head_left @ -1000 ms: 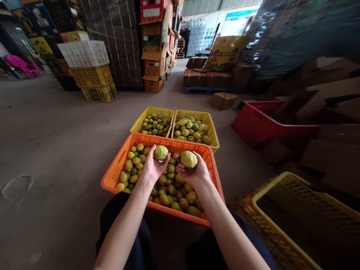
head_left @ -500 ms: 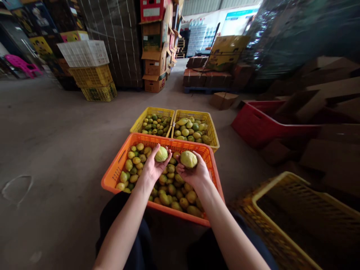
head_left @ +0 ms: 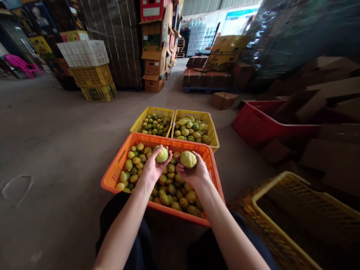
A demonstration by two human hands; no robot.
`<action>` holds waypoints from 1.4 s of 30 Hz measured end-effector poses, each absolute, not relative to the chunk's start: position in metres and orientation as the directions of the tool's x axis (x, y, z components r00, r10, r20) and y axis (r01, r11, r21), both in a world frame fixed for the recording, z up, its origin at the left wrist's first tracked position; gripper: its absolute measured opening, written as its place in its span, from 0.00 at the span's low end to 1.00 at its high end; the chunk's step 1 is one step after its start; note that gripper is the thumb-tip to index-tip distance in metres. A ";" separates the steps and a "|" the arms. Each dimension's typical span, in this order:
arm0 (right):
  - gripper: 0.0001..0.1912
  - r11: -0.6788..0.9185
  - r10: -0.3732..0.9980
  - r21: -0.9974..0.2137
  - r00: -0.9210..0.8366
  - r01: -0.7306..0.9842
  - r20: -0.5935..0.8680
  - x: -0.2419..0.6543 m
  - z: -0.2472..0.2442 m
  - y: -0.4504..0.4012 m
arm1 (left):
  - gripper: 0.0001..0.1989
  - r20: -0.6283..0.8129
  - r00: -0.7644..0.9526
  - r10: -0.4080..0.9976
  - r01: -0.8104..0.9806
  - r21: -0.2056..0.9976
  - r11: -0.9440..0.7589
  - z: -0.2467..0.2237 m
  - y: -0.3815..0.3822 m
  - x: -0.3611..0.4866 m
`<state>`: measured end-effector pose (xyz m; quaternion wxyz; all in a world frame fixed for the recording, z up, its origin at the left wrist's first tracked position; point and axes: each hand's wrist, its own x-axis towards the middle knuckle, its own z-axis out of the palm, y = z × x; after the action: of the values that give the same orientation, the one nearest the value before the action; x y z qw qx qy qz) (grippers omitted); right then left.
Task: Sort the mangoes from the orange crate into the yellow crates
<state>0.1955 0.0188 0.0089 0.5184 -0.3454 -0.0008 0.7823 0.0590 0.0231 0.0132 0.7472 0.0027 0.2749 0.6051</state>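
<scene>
Over the orange crate (head_left: pixel 111 180), my left hand (head_left: pixel 153 167) holds a green-yellow lemon (head_left: pixel 162 154) between thumb and fingers. My right hand (head_left: pixel 196 172) cups a larger, bumpy yellow-green lemon (head_left: pixel 188 159), its fingers curled around the underside. The two fruits are apart, side by side. Below my hands the orange crate is full of yellow and green lemons (head_left: pixel 168 189), partly hidden by my forearms. Just beyond it stand two yellow crates, the left one (head_left: pixel 137 122) with smaller, greener fruit and the right one (head_left: pixel 213 131) with larger, yellower fruit.
A yellow crate (head_left: pixel 281 225) stands close on my right, with a red crate (head_left: pixel 253 127) holding cardboard behind it. White and yellow crates (head_left: pixel 84 54) are stacked at the back left. Cardboard boxes (head_left: pixel 153 67) and a loaded pallet (head_left: pixel 206 90) stand farther off.
The lemon in my left hand has turned slightly in my fingers. My right hand and its lemon have barely shifted, and the crates stand as before.
</scene>
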 end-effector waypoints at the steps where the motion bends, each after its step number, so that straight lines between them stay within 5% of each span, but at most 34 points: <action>1: 0.12 -0.463 0.811 -0.358 -0.224 -0.811 -0.541 0.196 0.009 0.019 | 0.03 -0.409 0.109 0.906 -0.903 0.340 0.262 0.013 0.024 0.059; 19: 0.12 -0.458 0.820 -0.356 -0.233 -0.815 -0.523 0.196 0.011 0.018 | 0.05 -0.476 0.072 0.876 -0.924 0.299 0.238 0.010 0.028 0.058; 28: 0.12 -0.469 0.800 -0.339 -0.230 -0.815 -0.554 0.195 0.011 0.019 | 0.18 -0.439 0.235 0.867 -0.944 0.108 0.311 0.009 0.027 0.053; 42: 0.14 -0.444 0.779 -0.291 -0.204 -0.847 -0.593 0.196 0.009 0.021 | 0.24 -0.436 0.313 0.844 -0.898 0.155 0.413 0.004 0.028 0.051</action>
<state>0.1960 0.0209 0.0093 0.5249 -0.3498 0.0491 0.7744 0.0512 0.0277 0.0041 0.8081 -0.0583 0.2310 0.5387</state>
